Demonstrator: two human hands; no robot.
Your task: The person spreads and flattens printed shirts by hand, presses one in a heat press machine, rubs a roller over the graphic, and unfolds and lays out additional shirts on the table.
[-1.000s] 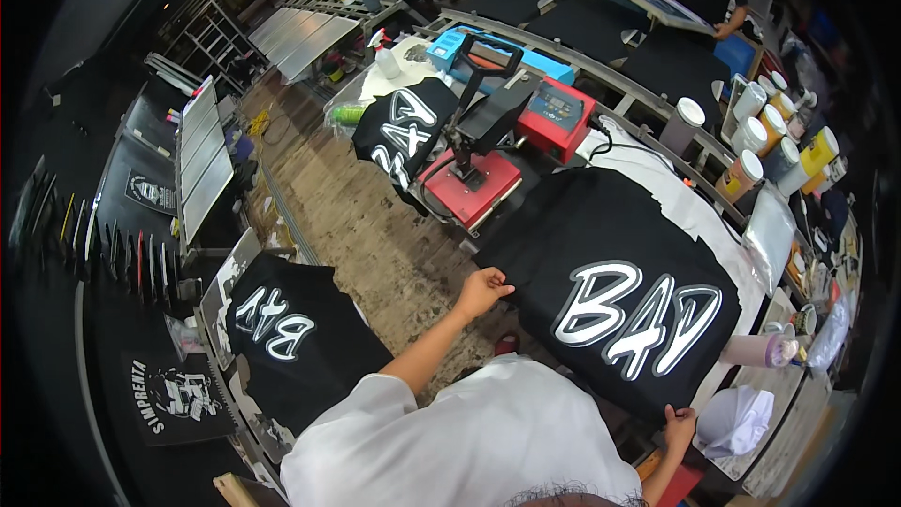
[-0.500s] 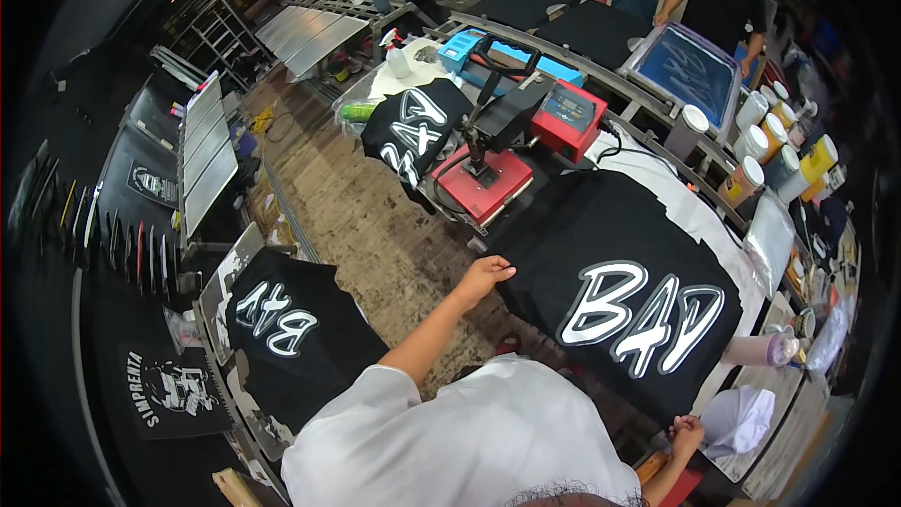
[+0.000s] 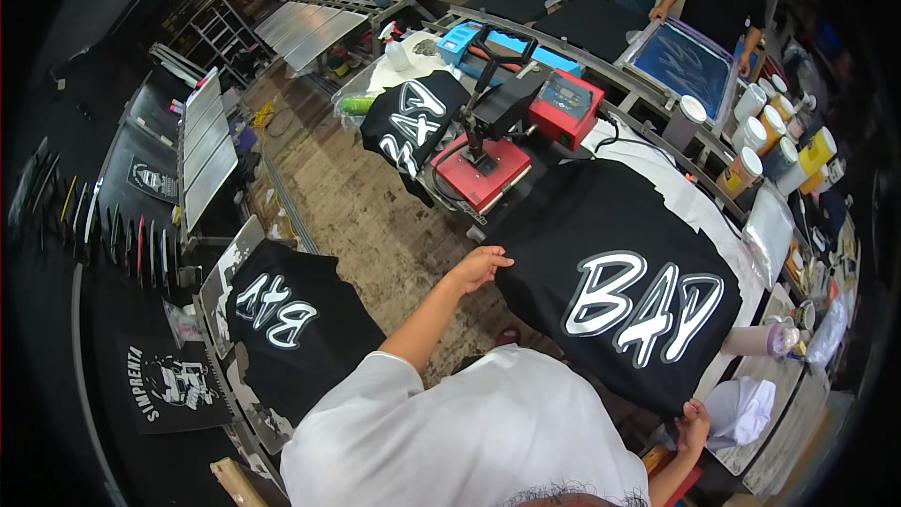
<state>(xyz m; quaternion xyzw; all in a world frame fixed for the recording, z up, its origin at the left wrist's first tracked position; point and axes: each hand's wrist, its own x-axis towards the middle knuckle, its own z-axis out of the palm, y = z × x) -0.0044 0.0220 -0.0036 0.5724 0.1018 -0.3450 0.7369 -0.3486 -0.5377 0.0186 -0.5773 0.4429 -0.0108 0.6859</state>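
A black fabric panel (image 3: 544, 225) printed with bold white, grey-outlined lettering lies spread over the bench at my right. My left hand (image 3: 481, 268) pinches its left edge between thumb and fingers. At the panel's near right corner, my right hand (image 3: 693, 426) is closed on the cloth. Between the two hands the near edge hangs off the bench side. Just beyond the panel stands a heat press (image 3: 483, 174) with a red base, black handle and red control box (image 3: 566, 108). A similar printed black panel (image 3: 410, 122) lies at the press's left side.
Another printed panel (image 3: 300, 319) rests on a rack at my left. White-lidded tubs (image 3: 741, 174) crowd the right side, near a pinkish bottle (image 3: 751, 341) and a crumpled white cloth (image 3: 741, 411). Across the bench, a co-worker (image 3: 718, 0) holds a blue screen frame (image 3: 683, 66).
My right hand has moved slightly up and to the right with the panel's corner. My left hand keeps its pinch, and the lettering has shifted a little.
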